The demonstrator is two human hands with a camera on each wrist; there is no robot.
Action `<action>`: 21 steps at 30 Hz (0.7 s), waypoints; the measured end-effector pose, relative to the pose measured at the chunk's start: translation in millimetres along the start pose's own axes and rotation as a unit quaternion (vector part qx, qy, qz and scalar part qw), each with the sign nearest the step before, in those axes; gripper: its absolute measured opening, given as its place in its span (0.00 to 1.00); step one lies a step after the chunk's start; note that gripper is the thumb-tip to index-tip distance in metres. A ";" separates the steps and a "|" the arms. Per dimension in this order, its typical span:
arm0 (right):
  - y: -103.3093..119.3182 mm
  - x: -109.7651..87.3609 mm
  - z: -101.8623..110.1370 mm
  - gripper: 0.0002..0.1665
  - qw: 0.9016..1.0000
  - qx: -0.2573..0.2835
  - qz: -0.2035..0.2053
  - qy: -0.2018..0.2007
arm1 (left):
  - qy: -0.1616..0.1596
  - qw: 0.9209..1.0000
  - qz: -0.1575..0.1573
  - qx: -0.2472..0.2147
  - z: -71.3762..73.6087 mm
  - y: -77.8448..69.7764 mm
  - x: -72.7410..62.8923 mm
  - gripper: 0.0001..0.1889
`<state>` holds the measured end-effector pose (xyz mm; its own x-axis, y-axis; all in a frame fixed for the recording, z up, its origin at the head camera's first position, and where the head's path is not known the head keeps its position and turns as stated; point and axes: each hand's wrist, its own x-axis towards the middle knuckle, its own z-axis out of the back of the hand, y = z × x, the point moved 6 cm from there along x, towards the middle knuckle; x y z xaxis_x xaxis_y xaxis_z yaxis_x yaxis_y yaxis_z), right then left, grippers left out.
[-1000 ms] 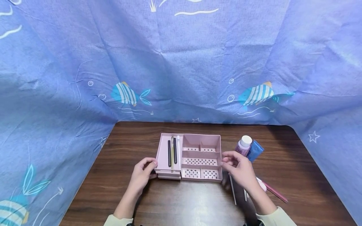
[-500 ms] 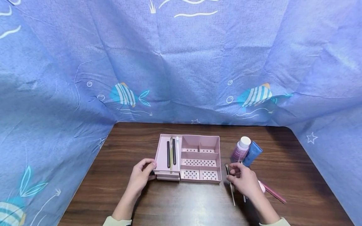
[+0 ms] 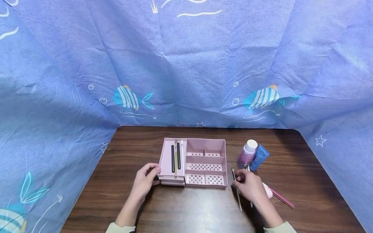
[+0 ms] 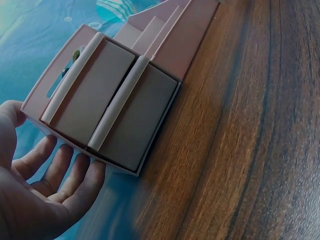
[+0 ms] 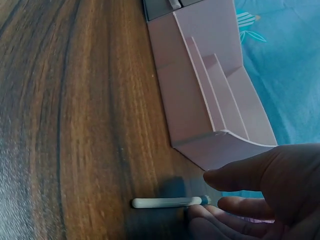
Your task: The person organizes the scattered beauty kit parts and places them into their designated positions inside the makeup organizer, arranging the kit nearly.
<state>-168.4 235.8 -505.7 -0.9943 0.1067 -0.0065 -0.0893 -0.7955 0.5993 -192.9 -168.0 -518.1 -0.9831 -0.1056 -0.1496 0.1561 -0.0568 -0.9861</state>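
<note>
A pink desk organizer (image 3: pixel 206 159) stands mid-table, with open compartments on its right and two drawers (image 4: pixel 92 87) at its front left. My left hand (image 3: pixel 143 181) grips its left side, thumb on the top rim and fingertips against the side wall, as the left wrist view shows. On the table right of the organizer lies a makeup brush (image 3: pixel 237 195) with a pale handle and dark ferrule. My right hand (image 3: pixel 251 185) is at the bristle end; in the right wrist view a gap shows between thumb and index finger, fingertips close to the brush (image 5: pixel 170 202).
Two black pens, an olive-handled brush (image 3: pixel 176 158) and a white stick (image 3: pixel 182 155) lie on the organizer's top tray. A white-capped bottle (image 3: pixel 247 154) and a blue tube (image 3: pixel 260 157) stand behind my right hand. A pink-and-white item (image 3: pixel 268 191) and a pink pencil-like stick (image 3: pixel 282 198) lie beyond it.
My right hand has moved from the organizer's right edge toward me and rightward to the makeup brush, uncovering its bristle end. My left hand keeps its grip on the organizer.
</note>
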 end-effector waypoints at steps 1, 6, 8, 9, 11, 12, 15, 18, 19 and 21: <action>-0.5 0.7 -0.8 0.21 1.000 -0.002 -0.001 0.001 | 0.001 1.000 0.000 0.000 0.0 0.0 0.1 0.11; -3.6 4.3 -5.3 0.22 1.000 -0.013 -0.010 0.004 | 0.004 1.000 0.000 0.001 0.1 -0.4 0.3 0.12; -3.6 4.8 -6.3 0.22 1.000 -0.019 -0.010 0.003 | 0.003 1.000 0.001 0.000 0.4 -0.2 -0.4 0.12; -3.3 4.8 -6.7 0.22 1.000 -0.021 -0.011 0.002 | 0.003 1.000 0.001 -0.001 0.7 -0.2 -0.6 0.12; -2.9 5.0 -7.3 0.22 1.000 -0.022 -0.011 -0.001 | 0.002 1.000 0.000 -0.002 1.2 -0.3 -1.1 0.12; -2.8 5.0 -7.7 0.22 1.000 -0.022 -0.011 -0.002 | 0.002 1.000 -0.001 -0.002 1.4 -0.4 -1.4 0.12; -3.2 5.2 -9.2 0.22 1.000 -0.022 -0.014 -0.002 | 0.002 1.000 -0.001 -0.002 1.8 -0.7 -1.7 0.11; -4.7 5.6 -10.5 0.22 1.000 -0.025 -0.017 0.000 | 0.004 1.000 -0.001 -0.001 1.4 -0.8 -1.2 0.11; -5.2 5.7 -10.8 0.22 1.000 -0.025 -0.018 0.000 | 0.004 1.000 -0.002 0.000 1.1 -1.1 -1.2 0.11; -5.3 5.7 -10.9 0.22 1.000 -0.024 -0.020 0.003 | 0.005 1.000 -0.001 -0.001 0.6 -1.4 -0.9 0.11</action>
<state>-174.2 234.1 -517.7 -0.9901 0.1364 -0.0347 -0.1323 -0.8180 0.5597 -192.1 -168.5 -516.5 -0.9841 -0.0962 -0.1490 0.1546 -0.0543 -0.9865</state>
